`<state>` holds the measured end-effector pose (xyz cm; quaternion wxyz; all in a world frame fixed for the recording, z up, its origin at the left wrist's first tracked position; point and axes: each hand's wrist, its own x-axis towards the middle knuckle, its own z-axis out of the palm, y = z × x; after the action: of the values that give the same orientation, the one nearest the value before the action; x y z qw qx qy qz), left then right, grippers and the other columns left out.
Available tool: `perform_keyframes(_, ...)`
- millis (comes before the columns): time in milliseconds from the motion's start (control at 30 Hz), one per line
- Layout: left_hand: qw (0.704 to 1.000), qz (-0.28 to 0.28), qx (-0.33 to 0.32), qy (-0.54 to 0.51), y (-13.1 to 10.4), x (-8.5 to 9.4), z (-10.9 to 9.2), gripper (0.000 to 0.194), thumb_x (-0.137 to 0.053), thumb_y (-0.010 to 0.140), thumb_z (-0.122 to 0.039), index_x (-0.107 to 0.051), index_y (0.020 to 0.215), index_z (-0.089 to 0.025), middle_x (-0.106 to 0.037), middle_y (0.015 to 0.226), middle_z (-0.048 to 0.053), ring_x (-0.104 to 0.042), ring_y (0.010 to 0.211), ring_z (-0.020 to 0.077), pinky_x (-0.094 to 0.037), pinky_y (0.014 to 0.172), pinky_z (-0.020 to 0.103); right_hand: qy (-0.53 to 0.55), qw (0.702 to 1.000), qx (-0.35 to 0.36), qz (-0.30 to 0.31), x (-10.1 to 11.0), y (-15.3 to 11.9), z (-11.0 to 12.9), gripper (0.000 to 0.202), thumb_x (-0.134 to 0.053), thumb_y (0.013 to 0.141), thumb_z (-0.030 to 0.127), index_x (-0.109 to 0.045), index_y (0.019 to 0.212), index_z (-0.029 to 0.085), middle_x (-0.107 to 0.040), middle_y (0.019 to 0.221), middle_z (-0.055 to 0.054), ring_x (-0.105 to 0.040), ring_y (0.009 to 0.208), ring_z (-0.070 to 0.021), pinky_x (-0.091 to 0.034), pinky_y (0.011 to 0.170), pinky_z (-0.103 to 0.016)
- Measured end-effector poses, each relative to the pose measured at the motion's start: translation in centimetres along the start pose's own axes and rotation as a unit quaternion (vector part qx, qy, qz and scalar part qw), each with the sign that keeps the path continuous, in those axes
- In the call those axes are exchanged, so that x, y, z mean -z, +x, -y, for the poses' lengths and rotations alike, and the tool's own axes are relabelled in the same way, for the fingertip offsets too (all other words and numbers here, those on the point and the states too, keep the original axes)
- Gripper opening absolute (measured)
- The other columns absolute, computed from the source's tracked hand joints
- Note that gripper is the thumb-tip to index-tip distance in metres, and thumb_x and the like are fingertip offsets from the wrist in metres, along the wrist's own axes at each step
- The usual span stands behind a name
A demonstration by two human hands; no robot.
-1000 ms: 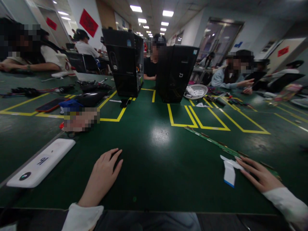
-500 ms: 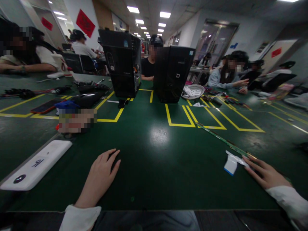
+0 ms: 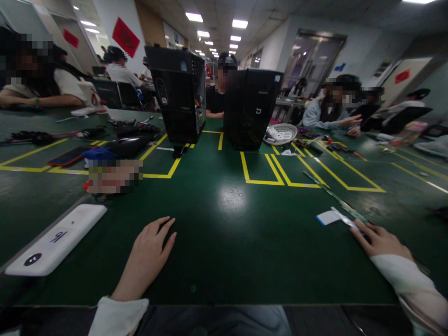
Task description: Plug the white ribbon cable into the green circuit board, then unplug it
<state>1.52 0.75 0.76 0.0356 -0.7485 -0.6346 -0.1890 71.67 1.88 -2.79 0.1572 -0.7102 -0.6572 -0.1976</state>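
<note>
My right hand (image 3: 383, 240) is closed over a long, narrow green circuit board strip (image 3: 345, 204), which points away to the upper left from under my fingers. From the strip, near my fingertips, a white flat ribbon cable (image 3: 329, 217) with a blue end sticks out to the left. The part of the strip beneath my palm is hidden. Palm down on the green table (image 3: 238, 261), my left hand (image 3: 149, 254) lies with fingers stretched out and nothing in it.
A white slab-shaped device (image 3: 58, 240) lies at left. Two black computer towers (image 3: 180, 93) stand ahead, beside a white basket (image 3: 280, 134). Yellow tape (image 3: 262, 182) marks the table. Dark tools and cables lie further left. Several people sit around, one behind the towers.
My right hand has shifted slightly left, turning the circuit board strip so its far end swings right. The ribbon cable's blue end now points left. My left hand has hardly moved.
</note>
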Motion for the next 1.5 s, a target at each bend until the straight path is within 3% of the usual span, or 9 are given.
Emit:
perform_keyframes(133, 1.000, 0.005, -0.002, 0.002, 0.0, 0.0, 0.0, 0.052, -0.038, 0.094, -0.046, -0.057, 0.130, -0.014, -0.058, 0.130, 0.016, -0.054, 0.119, 0.0301, -0.047, 0.099, 0.048, -0.063, 0.991, -0.110, 0.053, 0.4, 1.8, 1.9, 0.066, -0.039, 0.083, 0.072, -0.073, 0.114, 0.025, -0.066, 0.106, -0.024, -0.063, 0.072, -0.0335, -0.044, 0.061, -0.050)
perform_keyframes(267, 1.000, -0.001, -0.004, 0.007, 0.0, -0.1, 0.1, 0.051, -0.037, 0.095, -0.045, -0.058, 0.130, -0.015, -0.058, 0.130, 0.016, -0.055, 0.118, 0.0297, -0.047, 0.099, 0.048, -0.088, 0.961, -0.203, 0.166, 1.4, 4.1, 4.8, 0.071, -0.029, 0.087, 0.069, -0.063, 0.129, 0.022, -0.058, 0.124, -0.025, -0.060, 0.101, -0.0420, -0.046, 0.081, -0.054)
perform_keyframes(433, 1.000, -0.010, -0.011, 0.008, 0.0, -0.2, 0.2, 0.051, -0.037, 0.095, -0.046, -0.058, 0.129, -0.014, -0.059, 0.128, 0.016, -0.055, 0.117, 0.0297, -0.046, 0.100, 0.048, -0.085, 0.930, -0.282, 0.222, 2.2, 6.3, 7.6, 0.072, -0.018, 0.091, 0.065, -0.047, 0.142, 0.023, -0.044, 0.139, -0.021, -0.044, 0.124, -0.0426, -0.041, 0.096, -0.053)
perform_keyframes(933, 1.000, 0.002, 0.000, 0.006, 0.0, -0.1, 0.2, 0.051, -0.037, 0.095, -0.045, -0.058, 0.129, -0.014, -0.058, 0.129, 0.015, -0.054, 0.117, 0.0298, -0.047, 0.099, 0.048, -0.075, 0.918, -0.307, 0.240, 2.6, 8.6, 9.6, 0.069, -0.026, 0.093, 0.065, -0.045, 0.144, 0.023, -0.037, 0.143, -0.023, -0.037, 0.128, -0.0418, -0.033, 0.099, -0.053)
perform_keyframes(1133, 1.000, 0.002, 0.000, 0.004, -0.1, -0.2, 0.2, 0.052, -0.037, 0.095, -0.047, -0.058, 0.130, -0.015, -0.058, 0.129, 0.015, -0.054, 0.118, 0.0295, -0.047, 0.099, 0.048, -0.067, 0.919, -0.306, 0.241, 2.1, 8.6, 9.1, 0.069, -0.027, 0.092, 0.064, -0.045, 0.144, 0.024, -0.037, 0.144, -0.022, -0.037, 0.128, -0.0423, -0.033, 0.099, -0.054)
perform_keyframes(1500, 1.000, 0.000, -0.003, 0.008, 0.0, -0.3, 0.4, 0.051, -0.039, 0.094, -0.046, -0.058, 0.130, -0.015, -0.058, 0.130, 0.015, -0.054, 0.118, 0.0296, -0.047, 0.099, 0.047, -0.068, 0.938, -0.287, 0.184, 0.7, 8.1, 8.0, 0.067, -0.030, 0.091, 0.064, -0.058, 0.132, 0.019, -0.047, 0.135, -0.025, -0.046, 0.121, -0.0417, -0.040, 0.094, -0.054)
